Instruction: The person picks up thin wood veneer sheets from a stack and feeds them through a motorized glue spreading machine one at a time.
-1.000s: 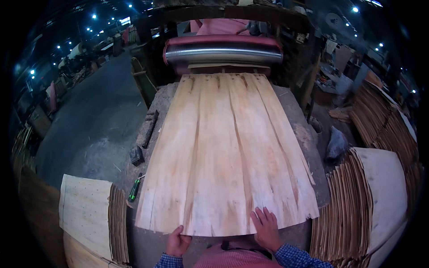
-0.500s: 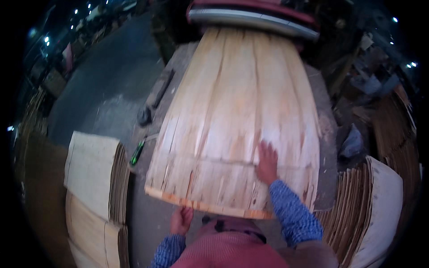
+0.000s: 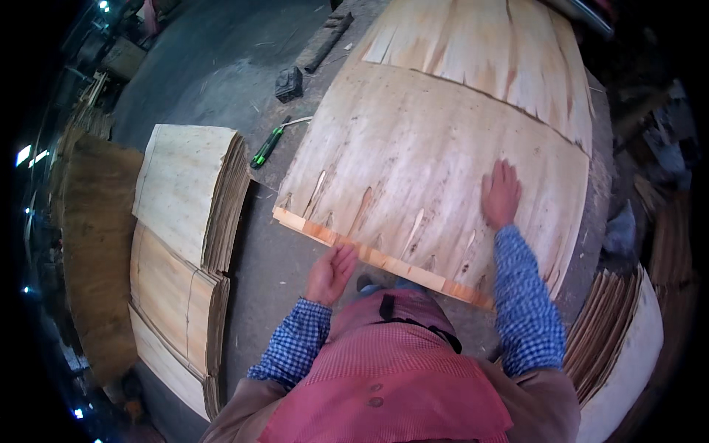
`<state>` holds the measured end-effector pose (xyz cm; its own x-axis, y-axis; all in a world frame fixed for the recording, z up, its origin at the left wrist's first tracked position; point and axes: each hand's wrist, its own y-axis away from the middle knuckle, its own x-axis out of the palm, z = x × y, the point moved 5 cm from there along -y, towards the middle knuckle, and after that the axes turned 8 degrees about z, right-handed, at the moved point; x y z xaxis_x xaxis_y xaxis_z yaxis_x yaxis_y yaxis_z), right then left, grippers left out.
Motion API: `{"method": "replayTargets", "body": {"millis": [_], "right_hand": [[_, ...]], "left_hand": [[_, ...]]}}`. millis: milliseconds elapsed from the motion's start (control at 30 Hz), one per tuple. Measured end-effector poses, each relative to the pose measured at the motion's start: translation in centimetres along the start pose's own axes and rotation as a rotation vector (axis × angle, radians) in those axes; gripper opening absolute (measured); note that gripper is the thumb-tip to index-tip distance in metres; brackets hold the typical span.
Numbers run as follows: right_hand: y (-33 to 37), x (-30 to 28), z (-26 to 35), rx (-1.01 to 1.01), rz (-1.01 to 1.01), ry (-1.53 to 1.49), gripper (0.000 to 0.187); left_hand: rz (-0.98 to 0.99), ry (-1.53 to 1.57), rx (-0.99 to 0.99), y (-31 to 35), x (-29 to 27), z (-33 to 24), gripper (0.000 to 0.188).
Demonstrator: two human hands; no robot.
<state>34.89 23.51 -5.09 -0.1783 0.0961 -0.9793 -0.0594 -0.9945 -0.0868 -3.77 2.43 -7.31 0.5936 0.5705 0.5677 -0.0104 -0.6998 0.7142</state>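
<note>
Large pale wood veneer sheets (image 3: 413, 148) lie on a table in front of me, with knots and several long splits. Along the near edge runs a narrow, more orange wood strip (image 3: 384, 260). My right hand (image 3: 502, 196) rests flat on the near sheet toward its right side, fingers stretched out. At the near edge, left of middle, my left hand (image 3: 331, 275) has its fingertips against the strip, fingers extended and palm partly turned up. A farther veneer sheet (image 3: 473, 44) meets the near one along a dark, uneven line.
A green and black cutter (image 3: 267, 146) lies left of the sheets, near a dark block (image 3: 289, 84) and a dark bar (image 3: 325, 40). Stacked veneer (image 3: 185, 177) stands at the left, and another stack (image 3: 617, 332) at the right. A machine edge (image 3: 587, 15) shows at top right.
My view has swung left and down. The line between the sheets now lies well beyond my right hand, farther from the near edge. My left hand's fingers have loosened from a pinch.
</note>
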Motion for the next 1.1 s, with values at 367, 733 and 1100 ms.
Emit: {"method": "replayTargets", "body": {"millis": [367, 733, 1100], "right_hand": [[26.0, -5.1, 5.6, -0.053, 0.188, -0.203, 0.072], [23.3, -10.4, 2.7, -0.086, -0.032, 0.072, 0.069], [30.1, -12.3, 6.1, -0.134, 0.098, -0.026, 0.068]], "left_hand": [[0.123, 0.180, -0.110, -0.9, 3.9, -0.4, 0.028], [0.474, -0.148, -0.033, 1.1, 10.1, -3.0, 0.017], [0.237, -0.271, -0.176, 4.3, -1.8, -0.8, 0.020]]}}
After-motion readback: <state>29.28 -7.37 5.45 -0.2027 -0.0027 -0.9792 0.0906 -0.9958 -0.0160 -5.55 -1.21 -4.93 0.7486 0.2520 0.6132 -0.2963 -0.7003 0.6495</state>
